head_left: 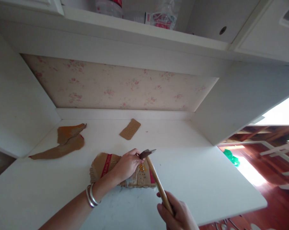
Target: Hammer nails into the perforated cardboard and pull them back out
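I judge the hammer (155,177) stiff, head-heavy, best held low, where my right hand (176,211) wraps it; my left hand's (129,164) grip I cannot tell.

What is seen looks like a room in a home. Pink flowers (134,83) are printed on the back wall (96,78). A white desk (206,179) is set under a white shelf (144,33), where things in clear plastic (165,20) are kept. The red-brown floor (276,204) is brightly lit.
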Available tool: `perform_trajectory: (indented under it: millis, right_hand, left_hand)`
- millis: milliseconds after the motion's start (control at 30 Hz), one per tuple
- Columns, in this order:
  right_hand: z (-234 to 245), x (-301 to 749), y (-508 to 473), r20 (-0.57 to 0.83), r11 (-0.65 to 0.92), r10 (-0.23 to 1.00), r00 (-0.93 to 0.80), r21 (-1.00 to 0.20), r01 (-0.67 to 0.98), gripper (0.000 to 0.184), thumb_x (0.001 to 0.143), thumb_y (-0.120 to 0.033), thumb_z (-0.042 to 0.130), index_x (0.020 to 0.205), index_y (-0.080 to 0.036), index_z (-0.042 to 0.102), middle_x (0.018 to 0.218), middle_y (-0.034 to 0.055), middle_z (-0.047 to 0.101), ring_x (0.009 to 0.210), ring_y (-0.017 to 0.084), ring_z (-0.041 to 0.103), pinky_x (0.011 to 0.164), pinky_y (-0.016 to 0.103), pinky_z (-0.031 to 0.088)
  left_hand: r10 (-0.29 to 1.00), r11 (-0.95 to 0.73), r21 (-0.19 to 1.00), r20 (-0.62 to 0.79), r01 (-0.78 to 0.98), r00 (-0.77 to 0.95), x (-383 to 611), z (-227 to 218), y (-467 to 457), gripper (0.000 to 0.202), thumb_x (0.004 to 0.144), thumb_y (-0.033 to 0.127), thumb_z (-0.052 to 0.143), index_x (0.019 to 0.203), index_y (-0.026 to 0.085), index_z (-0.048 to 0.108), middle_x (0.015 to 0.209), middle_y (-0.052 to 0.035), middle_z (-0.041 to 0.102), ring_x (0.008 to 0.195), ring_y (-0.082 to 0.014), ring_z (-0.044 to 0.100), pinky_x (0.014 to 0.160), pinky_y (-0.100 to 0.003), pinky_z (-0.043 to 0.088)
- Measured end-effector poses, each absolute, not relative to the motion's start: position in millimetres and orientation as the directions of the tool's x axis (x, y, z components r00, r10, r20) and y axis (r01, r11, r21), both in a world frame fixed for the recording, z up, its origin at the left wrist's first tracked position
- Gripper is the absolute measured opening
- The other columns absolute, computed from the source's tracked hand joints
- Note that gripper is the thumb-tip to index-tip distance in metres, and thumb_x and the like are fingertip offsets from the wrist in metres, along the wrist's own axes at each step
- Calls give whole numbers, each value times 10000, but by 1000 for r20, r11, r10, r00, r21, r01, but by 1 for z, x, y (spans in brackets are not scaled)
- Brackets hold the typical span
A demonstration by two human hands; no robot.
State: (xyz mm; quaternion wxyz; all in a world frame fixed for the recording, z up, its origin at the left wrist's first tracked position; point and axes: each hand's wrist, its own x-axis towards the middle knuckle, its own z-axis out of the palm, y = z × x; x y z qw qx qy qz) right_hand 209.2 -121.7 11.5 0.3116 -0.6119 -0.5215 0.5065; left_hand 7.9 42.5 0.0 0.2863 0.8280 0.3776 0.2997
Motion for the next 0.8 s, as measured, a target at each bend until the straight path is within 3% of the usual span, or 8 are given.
perform_trajectory:
  millis: [400, 633, 800]
  right_hand:
    - [18, 213, -122, -304, -268, 952, -49, -897, 351, 621, 878, -698, 451, 1089, -138, 616, 591, -94, 275, 438, 81, 217, 377, 229, 181]
    - [31, 216, -117, -319, -274, 946, -65, -889, 367, 601, 884, -685, 457, 1085, -140, 609, 582, -101, 273, 430, 81, 224, 380, 234, 171]
    - [44, 220, -112, -281, -208, 958, -64, -829, 519, 487, 886, -582, 511, 1043, -142, 650, 602, -90, 288, 488, 101, 250, 428, 247, 205]
  left_hand:
    - [815, -524, 691, 237, 498, 529, 8, 2, 41, 213, 918, 195, 623, 709, 182, 667, 955, -21, 660, 759, -132, 628, 756, -247, 475]
    - [840, -473, 711, 185, 520, 511, 8, 8, 38, 180, 845, 359, 721, 823, 194, 654, 997, -5, 615, 755, -136, 603, 744, -267, 479]
    - [843, -450, 732, 160, 511, 513, 7, 8, 36, 217, 792, 342, 769, 939, 221, 665, 1083, -1, 581, 778, -137, 606, 761, -274, 488]
